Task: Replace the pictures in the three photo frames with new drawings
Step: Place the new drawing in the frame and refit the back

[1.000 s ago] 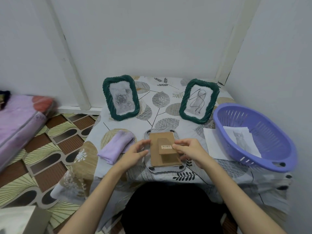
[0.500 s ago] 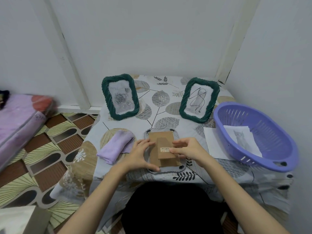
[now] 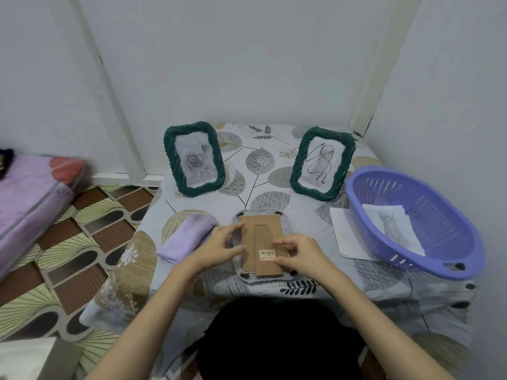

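Showed two dark green rope-patterned frames [image 3: 194, 159] [image 3: 322, 163], a brown backing board [image 3: 262, 244], a lilac cloth [image 3: 187, 236], a purple slotted basket [image 3: 450, 266], a grey leaf-printed desk cover [image 3: 260, 160], and brown-and-cream patterned floor [image 3: 76, 242].

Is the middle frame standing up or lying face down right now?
Lying face down. The middle frame shows its brown backing board and folded stand upward, flat on the table, unlike the two upright green frames.

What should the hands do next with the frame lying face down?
Probably turn the small clips at the corners of the brown backing board to free it. The face-down frame is still closed, the left hand and right hand rest at its side edges, and nothing is lifted yet.
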Available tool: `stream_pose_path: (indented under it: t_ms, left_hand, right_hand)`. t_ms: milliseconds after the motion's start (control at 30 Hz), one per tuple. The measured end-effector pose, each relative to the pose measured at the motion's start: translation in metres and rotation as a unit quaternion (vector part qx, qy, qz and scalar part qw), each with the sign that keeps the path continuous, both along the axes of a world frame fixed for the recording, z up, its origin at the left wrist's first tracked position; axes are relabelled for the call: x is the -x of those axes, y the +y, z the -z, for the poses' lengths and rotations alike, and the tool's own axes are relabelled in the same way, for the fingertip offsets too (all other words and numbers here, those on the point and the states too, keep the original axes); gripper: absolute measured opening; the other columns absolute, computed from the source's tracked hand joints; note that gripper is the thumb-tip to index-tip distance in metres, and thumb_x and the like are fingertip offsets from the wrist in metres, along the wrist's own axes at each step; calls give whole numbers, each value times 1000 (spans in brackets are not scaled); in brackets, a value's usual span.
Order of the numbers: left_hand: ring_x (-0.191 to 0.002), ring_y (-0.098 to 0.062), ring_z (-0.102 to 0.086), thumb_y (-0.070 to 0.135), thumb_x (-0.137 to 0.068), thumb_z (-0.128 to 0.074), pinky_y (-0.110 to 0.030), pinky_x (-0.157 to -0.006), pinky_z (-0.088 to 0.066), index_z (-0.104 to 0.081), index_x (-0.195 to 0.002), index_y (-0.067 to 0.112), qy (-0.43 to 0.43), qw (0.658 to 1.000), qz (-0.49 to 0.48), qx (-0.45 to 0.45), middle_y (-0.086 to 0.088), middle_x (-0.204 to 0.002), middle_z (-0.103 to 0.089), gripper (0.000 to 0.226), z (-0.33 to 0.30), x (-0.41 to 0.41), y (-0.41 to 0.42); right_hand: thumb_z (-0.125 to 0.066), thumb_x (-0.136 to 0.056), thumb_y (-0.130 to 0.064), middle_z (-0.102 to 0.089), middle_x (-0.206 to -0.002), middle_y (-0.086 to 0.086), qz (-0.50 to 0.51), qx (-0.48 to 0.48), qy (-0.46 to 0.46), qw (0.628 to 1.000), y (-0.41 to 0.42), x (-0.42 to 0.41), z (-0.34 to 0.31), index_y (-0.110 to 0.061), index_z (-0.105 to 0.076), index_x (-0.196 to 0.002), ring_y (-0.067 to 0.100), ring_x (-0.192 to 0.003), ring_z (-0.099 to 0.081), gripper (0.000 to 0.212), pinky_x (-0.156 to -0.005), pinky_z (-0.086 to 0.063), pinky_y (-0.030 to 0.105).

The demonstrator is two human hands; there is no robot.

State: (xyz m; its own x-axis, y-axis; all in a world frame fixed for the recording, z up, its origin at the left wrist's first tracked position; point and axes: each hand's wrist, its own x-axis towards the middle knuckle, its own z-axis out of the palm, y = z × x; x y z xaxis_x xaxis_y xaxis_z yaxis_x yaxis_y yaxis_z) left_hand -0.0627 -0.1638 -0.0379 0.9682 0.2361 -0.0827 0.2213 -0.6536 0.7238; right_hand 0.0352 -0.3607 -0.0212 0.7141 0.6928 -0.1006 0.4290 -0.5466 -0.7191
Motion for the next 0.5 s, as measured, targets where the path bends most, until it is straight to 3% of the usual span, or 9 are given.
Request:
stream_pose_path:
  t_ms: [100,200,267,367,500]
  left_hand:
    - [-132,-20,-24,82,-46,-43,-36,-112,-21,-36,-137,35,19,995,20,-95,1,-145,-33,102,1,-4,-11]
    - [-134,-20,-15,85,-38,-43,-39,-112,-16,-37,-134,42,31,989,26,-142,0,-147,-23,106,6,-3,-19]
    - [-135,-20,-14,85,-38,-44,-41,-114,-16,-38,-134,42,22,990,18,-137,0,-147,-23,105,10,-3,-18]
    - [-137,-20,-14,92,-32,-46,-42,-115,-16,-39,-133,42,7,993,17,-115,0,-147,-21,112,15,-1,-16]
    - [-137,-17,-18,97,-31,-40,-33,-114,-14,-43,-132,38,-14,998,20,-66,-3,-146,-20,117,17,0,-15]
  right_hand:
    - [-75,-75,-13,-56,-124,10,-9,19,-27,999,3,2,-1,-12,-62,-119,21,-108,-57,46,-94,-41,21]
    - [-75,-75,-12,-58,-124,8,-11,20,-28,999,0,0,-3,-13,-62,-120,16,-101,-56,47,-83,-38,14]
    - [-75,-74,-13,-57,-128,7,-28,20,-31,999,-7,-6,-7,-15,-61,-121,13,-103,-52,49,-84,-34,12]
    - [-78,-71,-30,-42,-142,4,-84,94,-76,989,-24,-16,-9,-25,-59,-123,21,-128,-33,55,-104,-25,25]
    - [-75,-68,-50,-35,-146,-2,-100,148,-113,977,-37,-18,-6,-40,-60,-118,21,-131,-25,52,-111,-22,39]
